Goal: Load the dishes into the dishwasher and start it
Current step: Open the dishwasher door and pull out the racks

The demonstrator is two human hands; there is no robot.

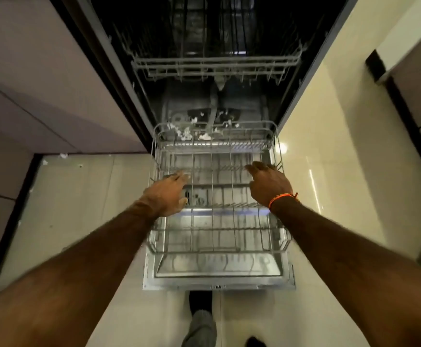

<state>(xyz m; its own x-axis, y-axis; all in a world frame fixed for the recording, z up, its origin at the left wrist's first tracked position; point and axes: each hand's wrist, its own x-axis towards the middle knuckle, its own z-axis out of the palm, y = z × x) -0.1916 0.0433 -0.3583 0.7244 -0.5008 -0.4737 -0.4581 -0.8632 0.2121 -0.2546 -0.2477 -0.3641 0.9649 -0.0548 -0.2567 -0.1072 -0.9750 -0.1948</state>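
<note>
both arms stretched forward, left grip (168,194) fingers loosely spread, right grip (269,182) palm down, fingers extended

Dishwasher (204,33) interior dark, upper rack (214,65) blurred

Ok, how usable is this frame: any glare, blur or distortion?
Head view: wide-angle bending bows the cabinet edges; the dishwasher tub is nearly black; glare spots sit on the floor tiles; the lower rack, left hand and right hand are soft, slightly blurred.
</note>
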